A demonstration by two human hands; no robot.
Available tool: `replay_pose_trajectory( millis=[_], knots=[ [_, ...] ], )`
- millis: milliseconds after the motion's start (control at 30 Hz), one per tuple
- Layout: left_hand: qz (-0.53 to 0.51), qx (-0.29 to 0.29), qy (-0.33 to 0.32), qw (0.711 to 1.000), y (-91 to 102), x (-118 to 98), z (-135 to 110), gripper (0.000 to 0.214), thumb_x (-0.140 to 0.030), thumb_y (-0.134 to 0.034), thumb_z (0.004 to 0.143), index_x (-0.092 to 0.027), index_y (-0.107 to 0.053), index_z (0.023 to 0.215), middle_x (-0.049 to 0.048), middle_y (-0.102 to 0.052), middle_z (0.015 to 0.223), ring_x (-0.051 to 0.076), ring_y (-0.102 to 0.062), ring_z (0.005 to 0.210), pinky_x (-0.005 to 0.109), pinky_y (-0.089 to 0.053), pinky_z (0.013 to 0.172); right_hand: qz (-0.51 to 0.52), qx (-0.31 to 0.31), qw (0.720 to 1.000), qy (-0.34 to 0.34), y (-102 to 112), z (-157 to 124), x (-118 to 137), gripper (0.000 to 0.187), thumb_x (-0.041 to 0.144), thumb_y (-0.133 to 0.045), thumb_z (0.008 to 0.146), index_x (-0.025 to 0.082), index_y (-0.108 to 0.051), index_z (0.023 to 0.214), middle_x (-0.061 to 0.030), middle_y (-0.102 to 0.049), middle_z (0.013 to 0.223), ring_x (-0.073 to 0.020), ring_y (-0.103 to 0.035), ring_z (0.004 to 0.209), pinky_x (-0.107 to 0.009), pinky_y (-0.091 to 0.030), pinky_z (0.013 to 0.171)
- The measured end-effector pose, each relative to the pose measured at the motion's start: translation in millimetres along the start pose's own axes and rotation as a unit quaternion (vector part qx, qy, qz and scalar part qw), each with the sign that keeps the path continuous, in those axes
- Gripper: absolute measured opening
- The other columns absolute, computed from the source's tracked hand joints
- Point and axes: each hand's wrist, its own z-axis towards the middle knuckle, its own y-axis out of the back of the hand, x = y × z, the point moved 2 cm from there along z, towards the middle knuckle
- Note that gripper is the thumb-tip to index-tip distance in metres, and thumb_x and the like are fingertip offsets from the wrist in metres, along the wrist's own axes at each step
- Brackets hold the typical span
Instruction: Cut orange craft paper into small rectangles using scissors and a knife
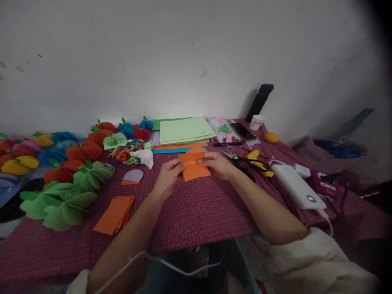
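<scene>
Between my two hands is a piece of orange paper (196,169), creased across the middle and held above the table. My left hand (170,173) pinches its left edge with the thumb on top. At the right edge, my right hand (217,164) grips it the same way. A stack of orange paper pieces (114,214) lies left of my left forearm. Beyond it rests a lilac rounded paper shape (133,176) with orange paper under it. Black-handled scissors (249,161) lie to the right of my right hand.
Paper pumpkins (84,151) in several colours crowd the left side, beside a heap of paper scraps (130,151). Coloured sheets (186,130) lie at the back. A phone (244,131), paper cup (256,122), white power bank (297,185) and purple power strip (324,183) are on the right. A white cable (183,271) crosses in front.
</scene>
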Motion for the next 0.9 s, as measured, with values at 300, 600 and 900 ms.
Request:
replay_pose_trajectory(
  millis=[300,600,900],
  knots=[
    [-0.036,-0.010,-0.011,0.999,-1.8,-7.6,-1.9,0.015,-0.020,-0.061,0.062,-0.016,-0.068,0.074,0.0040,-0.067,0.076,0.016,-0.059,0.071,0.027,-0.043,0.063,0.008,-0.023,1.000,0.006,2.0,0.7,0.8,0.018,0.023,-0.059,0.067,0.018,-0.064,0.083,0.0027,-0.058,0.060,-0.0063,-0.049,0.046,-0.017,-0.037,0.040],
    [0.043,-0.009,-0.064,0.997,3.9,-4.8,1.3,0.016,-0.016,-0.054,0.064,-0.017,-0.069,0.070,0.0023,-0.065,0.071,0.014,-0.058,0.068,0.025,-0.042,0.065,-0.025,-0.009,0.999,0.039,0.7,1.7,0.8,0.005,0.018,-0.059,0.065,0.017,-0.063,0.067,0.0015,-0.057,0.063,-0.0079,-0.051,0.057,-0.019,-0.038,0.050],
    [0.050,0.007,-0.058,0.997,4.7,-4.3,2.1,0.016,-0.016,-0.055,0.065,-0.017,-0.069,0.071,0.0025,-0.066,0.071,0.014,-0.058,0.070,0.024,-0.042,0.067,-0.026,0.005,0.999,0.032,1.2,1.3,1.1,0.008,0.016,-0.053,0.068,0.016,-0.061,0.069,0.0025,-0.054,0.063,-0.0066,-0.045,0.051,-0.019,-0.032,0.047]
  ],
)
